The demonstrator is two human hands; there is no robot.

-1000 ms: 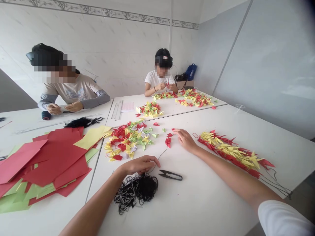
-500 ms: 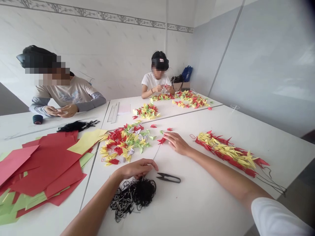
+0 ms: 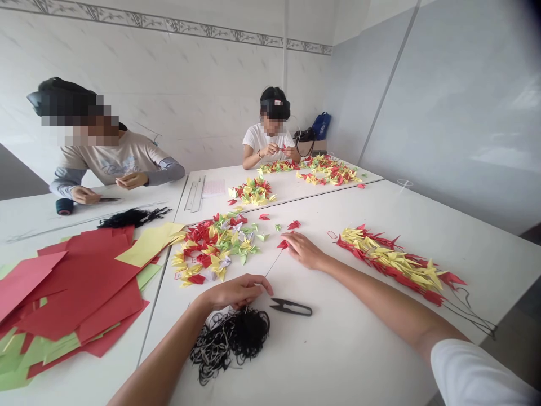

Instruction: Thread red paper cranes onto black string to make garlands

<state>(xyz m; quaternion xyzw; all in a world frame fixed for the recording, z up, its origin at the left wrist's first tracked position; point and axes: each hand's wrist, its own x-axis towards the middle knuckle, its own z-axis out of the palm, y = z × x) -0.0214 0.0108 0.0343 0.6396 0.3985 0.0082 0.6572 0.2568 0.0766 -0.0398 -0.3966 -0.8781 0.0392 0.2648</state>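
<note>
My right hand (image 3: 302,250) reaches across the white table, palm down, its fingertips closed on a red paper crane (image 3: 283,245) that they partly cover. My left hand (image 3: 239,291) is nearer to me, with its fingers curled, just above a tangled bundle of black cord (image 3: 249,332). What the left fingers hold, if anything, is hidden. Black thread snips (image 3: 291,307) lie to the right of the bundle. A pile of red, yellow, green and white paper cranes (image 3: 217,248) spreads beyond my left hand. Another red crane (image 3: 293,224) rests just past my right fingertips.
Strings of red and yellow cranes (image 3: 393,262) lie to the right, cord ends trailing. Red and green paper sheets (image 3: 84,282) are heaped at left, near black cords (image 3: 131,216). Two people sit across, with crane piles (image 3: 253,192) and rulers (image 3: 195,194) on the far table.
My right fingertips cover more of the red crane, which has shifted slightly right. My left hand is almost still. The person at left has moved their hands apart; a thin dark tool shows there.
</note>
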